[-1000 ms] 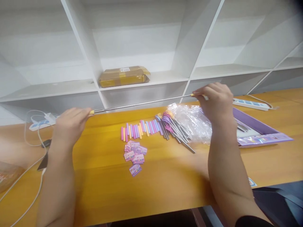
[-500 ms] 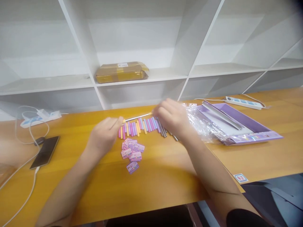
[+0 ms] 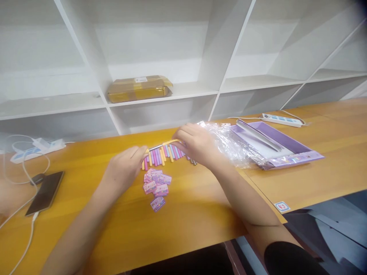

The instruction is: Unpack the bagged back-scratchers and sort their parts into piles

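Note:
Between my hands a thin metal rod [image 3: 155,147] with yellow ends is held level above the table. My left hand [image 3: 124,167] pinches its left end, the fingers pressed together. At the other end, my right hand [image 3: 197,144] has its fingers closed round the long yellow part [image 3: 171,141]. Just below lies a row of short pastel sticks [image 3: 155,156] in yellow, pink, purple and blue. Several metal rods [image 3: 193,162] show partly under my right hand. Nearer to me is a loose pile of small pink and purple cards [image 3: 157,184].
Clear plastic wrapping [image 3: 225,143] lies beside an open purple box [image 3: 295,164] on the right. A phone [image 3: 46,193] with a cable and a power strip [image 3: 38,149] are at left. Another power strip [image 3: 282,120] lies behind the box. A taped carton [image 3: 139,89] sits on the shelf.
The bare metal stretch between my hands looks shorter, and more yellow shows by my right hand. My right hand has come closer to my left. The view has shifted slightly right.

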{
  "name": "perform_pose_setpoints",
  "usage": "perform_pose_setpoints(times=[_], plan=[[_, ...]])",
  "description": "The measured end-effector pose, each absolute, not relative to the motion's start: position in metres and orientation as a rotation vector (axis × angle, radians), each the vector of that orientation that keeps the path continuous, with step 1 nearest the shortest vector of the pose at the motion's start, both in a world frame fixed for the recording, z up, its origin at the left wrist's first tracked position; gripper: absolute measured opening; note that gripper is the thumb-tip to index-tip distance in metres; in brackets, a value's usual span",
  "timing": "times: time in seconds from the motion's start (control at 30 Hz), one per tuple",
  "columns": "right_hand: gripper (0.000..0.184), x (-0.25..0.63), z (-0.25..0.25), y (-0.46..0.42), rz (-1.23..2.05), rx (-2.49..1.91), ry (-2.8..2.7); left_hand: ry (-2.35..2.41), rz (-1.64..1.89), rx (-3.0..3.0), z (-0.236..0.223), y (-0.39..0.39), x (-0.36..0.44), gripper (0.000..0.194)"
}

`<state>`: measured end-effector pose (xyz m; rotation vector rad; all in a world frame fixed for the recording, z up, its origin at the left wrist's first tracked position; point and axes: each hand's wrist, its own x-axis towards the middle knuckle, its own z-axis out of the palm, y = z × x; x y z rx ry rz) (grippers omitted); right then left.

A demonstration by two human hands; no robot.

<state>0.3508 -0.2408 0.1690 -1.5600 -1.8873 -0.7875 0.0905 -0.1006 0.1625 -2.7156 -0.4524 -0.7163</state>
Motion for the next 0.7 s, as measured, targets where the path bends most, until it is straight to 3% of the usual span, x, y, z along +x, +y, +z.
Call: perform_pose_setpoints(times=[0.23, 0.7], plan=[[0.022, 0.362, 0.176, -0.253, -0.679, -1.612, -1.81, -0.561, -0.718, -2.834, 0.164, -0.1, 0.089, 0.032], [0.029, 0.37, 0.181, -0.262, -0.592, -1.8, -1.726, -0.74, -0.621, -2.909, 0.175, -0.091, 0.084, 0.043]])
